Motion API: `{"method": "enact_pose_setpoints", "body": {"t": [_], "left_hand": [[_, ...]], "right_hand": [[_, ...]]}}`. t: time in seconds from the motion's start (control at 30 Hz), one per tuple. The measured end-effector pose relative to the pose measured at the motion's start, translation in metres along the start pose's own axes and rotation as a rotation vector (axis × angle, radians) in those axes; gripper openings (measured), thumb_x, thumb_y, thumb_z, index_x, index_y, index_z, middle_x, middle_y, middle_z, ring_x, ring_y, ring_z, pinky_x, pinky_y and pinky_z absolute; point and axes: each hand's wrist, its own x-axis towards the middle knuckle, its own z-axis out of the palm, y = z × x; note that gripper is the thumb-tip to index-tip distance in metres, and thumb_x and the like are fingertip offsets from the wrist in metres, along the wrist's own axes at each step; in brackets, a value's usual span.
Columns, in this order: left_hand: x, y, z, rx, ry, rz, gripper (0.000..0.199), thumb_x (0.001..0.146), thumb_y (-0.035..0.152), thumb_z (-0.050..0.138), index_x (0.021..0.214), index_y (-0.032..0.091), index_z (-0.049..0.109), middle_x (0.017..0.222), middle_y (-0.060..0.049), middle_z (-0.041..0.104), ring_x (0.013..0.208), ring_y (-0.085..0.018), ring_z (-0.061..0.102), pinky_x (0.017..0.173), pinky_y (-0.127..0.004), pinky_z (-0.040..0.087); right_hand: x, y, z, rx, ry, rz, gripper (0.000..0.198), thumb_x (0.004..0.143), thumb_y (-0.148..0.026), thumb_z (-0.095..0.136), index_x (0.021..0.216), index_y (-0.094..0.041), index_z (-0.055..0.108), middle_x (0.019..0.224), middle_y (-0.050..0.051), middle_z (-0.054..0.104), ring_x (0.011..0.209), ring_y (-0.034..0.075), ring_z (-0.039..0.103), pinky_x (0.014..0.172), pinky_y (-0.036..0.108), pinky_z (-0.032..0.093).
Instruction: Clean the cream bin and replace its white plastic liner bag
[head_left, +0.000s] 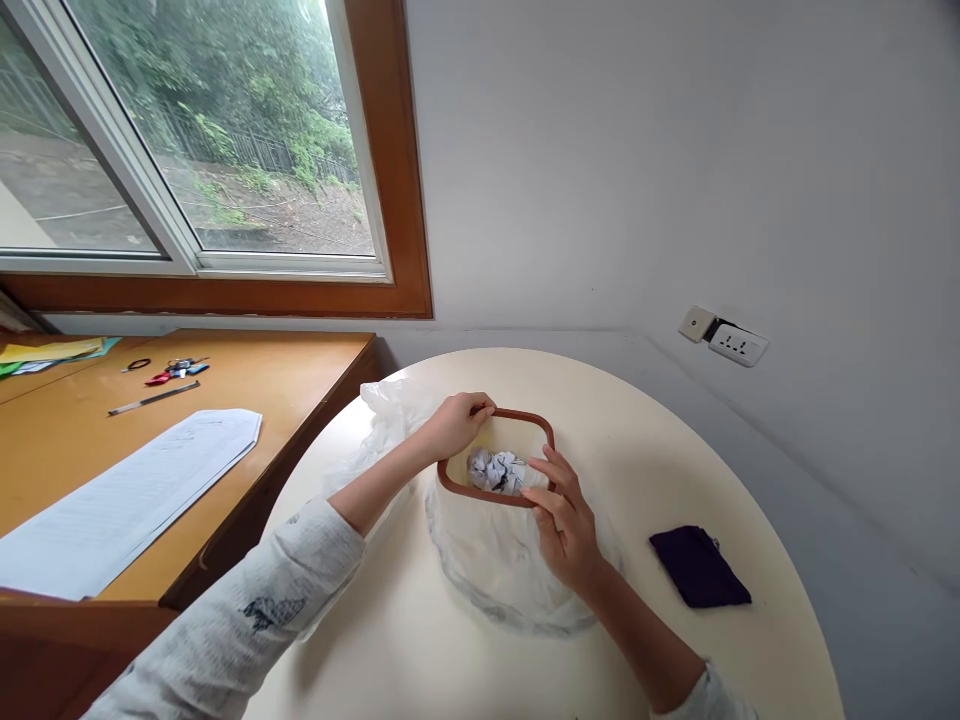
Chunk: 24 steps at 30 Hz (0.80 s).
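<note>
A small waste bin with a brown rounded-rectangular rim (480, 494) stands on the round table, with crumpled white paper (493, 470) inside. Around its base spreads a thin translucent plastic bag (487, 575). My left hand (459, 425) reaches over the far left corner and pinches the rim there. On the right side, my right hand (564, 515) has its fingers apart, lying over the rim's right edge; how firmly it touches I cannot tell. Another bunched translucent plastic bag (394, 412) lies left of the bin, partly behind my left forearm.
A dark purple folded cloth or pouch (701, 567) lies on the cream round table (675, 460) at right. The wooden desk (300, 375) on the left bears paper sheets (142, 500), a pen (154, 398) and keys (180, 370). A wall socket (739, 345) is behind.
</note>
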Motion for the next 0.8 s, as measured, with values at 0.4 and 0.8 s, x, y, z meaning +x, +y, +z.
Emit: {"method": "enact_pose_setpoints", "body": {"t": [0.4,0.8], "left_hand": [[-0.048,0.016,0.009,0.192,0.109,0.013,0.043,0.092,0.045,0.022,0.124,0.027,0.044,0.138,-0.005,0.035,0.131,-0.025,0.022,0.106,-0.048,0.021],[-0.089,0.027,0.012,0.473,0.071,0.489,0.026,0.093,0.029,0.034,0.102,0.022,0.058,0.090,-0.003,0.065,0.099,-0.017,0.056,0.110,-0.049,0.006]], "right_hand": [[0.013,0.045,-0.023,-0.164,-0.040,0.178,0.032,0.089,-0.019,0.040,0.115,-0.025,0.057,0.133,0.006,0.045,0.128,0.024,0.033,0.102,0.046,0.034],[0.033,0.071,-0.022,-0.207,-0.239,0.335,0.039,0.092,-0.032,0.033,0.128,-0.026,0.046,0.139,0.004,0.037,0.132,0.020,0.025,0.105,0.041,0.030]]}}
